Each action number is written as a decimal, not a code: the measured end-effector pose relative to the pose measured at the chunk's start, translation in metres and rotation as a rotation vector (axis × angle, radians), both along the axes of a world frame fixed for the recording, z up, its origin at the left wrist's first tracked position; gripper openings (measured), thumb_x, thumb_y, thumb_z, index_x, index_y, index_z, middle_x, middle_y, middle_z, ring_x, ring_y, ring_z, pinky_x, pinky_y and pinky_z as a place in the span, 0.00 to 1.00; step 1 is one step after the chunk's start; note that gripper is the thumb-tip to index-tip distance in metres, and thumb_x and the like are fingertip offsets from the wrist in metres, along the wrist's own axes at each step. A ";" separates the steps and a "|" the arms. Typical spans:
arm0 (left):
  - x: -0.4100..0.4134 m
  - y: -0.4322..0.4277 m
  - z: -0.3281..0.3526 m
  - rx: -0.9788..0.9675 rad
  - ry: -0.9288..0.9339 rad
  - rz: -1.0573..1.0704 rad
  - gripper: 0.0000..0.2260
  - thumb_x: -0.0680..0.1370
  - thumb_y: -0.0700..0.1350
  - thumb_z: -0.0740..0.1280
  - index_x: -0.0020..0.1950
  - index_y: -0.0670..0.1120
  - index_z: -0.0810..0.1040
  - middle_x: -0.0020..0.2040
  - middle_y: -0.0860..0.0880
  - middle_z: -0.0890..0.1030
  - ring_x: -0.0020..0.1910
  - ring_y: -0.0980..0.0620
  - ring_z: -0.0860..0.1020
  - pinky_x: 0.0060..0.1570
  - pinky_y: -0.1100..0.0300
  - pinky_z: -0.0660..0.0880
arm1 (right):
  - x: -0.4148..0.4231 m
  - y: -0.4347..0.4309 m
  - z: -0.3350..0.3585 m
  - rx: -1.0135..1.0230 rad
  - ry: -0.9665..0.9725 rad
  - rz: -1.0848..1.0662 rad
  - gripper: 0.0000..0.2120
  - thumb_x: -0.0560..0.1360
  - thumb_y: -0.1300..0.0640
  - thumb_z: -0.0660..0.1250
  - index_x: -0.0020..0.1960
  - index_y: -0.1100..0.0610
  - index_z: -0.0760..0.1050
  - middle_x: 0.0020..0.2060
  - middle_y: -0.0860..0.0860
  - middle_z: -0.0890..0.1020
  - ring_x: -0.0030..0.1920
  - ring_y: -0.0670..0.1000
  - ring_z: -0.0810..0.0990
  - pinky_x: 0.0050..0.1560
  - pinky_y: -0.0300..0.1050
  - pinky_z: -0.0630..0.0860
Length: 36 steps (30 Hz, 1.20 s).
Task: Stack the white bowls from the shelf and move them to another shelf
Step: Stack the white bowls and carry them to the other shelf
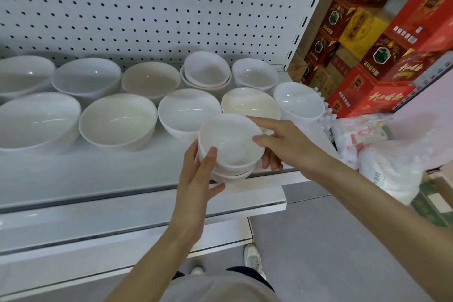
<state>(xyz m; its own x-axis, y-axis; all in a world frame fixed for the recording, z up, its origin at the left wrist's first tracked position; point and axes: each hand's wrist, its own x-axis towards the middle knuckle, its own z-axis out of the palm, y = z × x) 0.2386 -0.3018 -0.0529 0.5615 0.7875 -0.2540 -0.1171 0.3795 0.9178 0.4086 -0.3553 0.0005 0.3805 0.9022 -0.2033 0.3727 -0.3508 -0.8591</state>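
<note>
A grey floor (318, 240) is showing nearest, with one pale shoe (253, 258) standing on it beside a lower shelf (122, 247) of flat white metal. Above that, two bare forearms are reaching in.

The left hand (199, 174) is gripping the stack of small bowls (230, 144) from the left, with its thumb lying over the top rim and its fingers curling underneath. The right hand (282, 144) is pinching the far right rim between thumb and forefinger, and its other fingers are curling against the outer wall. The stack is glossy white, round and deep, and three nested rims seem to be showing. It is sitting over the front right part of the upper shelf (122, 174), close to the squared front lip; whether it is resting there or lifted I cannot tell.

Left of the hands, a bare strip of smooth shelf is running between the lip and the front row. Beyond it, white bowls are filling ten places in two rows of five, their rims crowding close. A cream bowl (250, 103) is sitting just behind the held stack. In the back row, one place is holding a nested pile (207, 71).

A white pegboard (147, 7), dotted with round holes, is closing the back. Farther right, glossy red cartons (367, 56) are piling up, and crinkled plastic bags (382, 154) are lying below them.
</note>
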 end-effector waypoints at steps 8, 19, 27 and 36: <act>0.000 -0.002 0.004 -0.004 0.017 -0.003 0.26 0.70 0.56 0.64 0.69 0.59 0.68 0.57 0.66 0.75 0.54 0.66 0.76 0.58 0.45 0.77 | 0.003 -0.004 -0.010 0.048 0.006 -0.035 0.19 0.78 0.59 0.63 0.65 0.41 0.73 0.23 0.54 0.77 0.20 0.47 0.72 0.26 0.43 0.74; 0.002 0.006 0.016 -0.031 0.085 -0.042 0.28 0.69 0.60 0.63 0.70 0.59 0.67 0.60 0.62 0.73 0.55 0.59 0.75 0.58 0.43 0.77 | 0.037 0.017 0.005 0.144 -0.144 -0.102 0.16 0.78 0.50 0.64 0.65 0.49 0.73 0.22 0.53 0.75 0.19 0.44 0.68 0.23 0.35 0.67; 0.003 0.011 0.022 0.012 0.200 -0.009 0.18 0.76 0.56 0.63 0.66 0.59 0.71 0.59 0.60 0.76 0.55 0.58 0.76 0.53 0.49 0.80 | 0.081 0.090 0.017 0.094 -0.248 0.110 0.15 0.79 0.50 0.63 0.64 0.50 0.74 0.25 0.51 0.78 0.22 0.47 0.69 0.26 0.36 0.69; 0.012 0.002 0.022 0.040 0.255 0.113 0.18 0.76 0.56 0.63 0.66 0.59 0.72 0.57 0.59 0.78 0.55 0.60 0.77 0.57 0.48 0.78 | 0.112 0.175 0.006 0.119 -0.460 0.191 0.19 0.78 0.50 0.65 0.66 0.55 0.73 0.31 0.50 0.79 0.24 0.40 0.75 0.22 0.30 0.69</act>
<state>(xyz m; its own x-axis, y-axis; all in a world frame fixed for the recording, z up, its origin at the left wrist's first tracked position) 0.2505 -0.2999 -0.0304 0.3919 0.8536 -0.3432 0.0797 0.3401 0.9370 0.5202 -0.1803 0.0066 0.2330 0.9709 0.0546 0.7697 -0.1498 -0.6206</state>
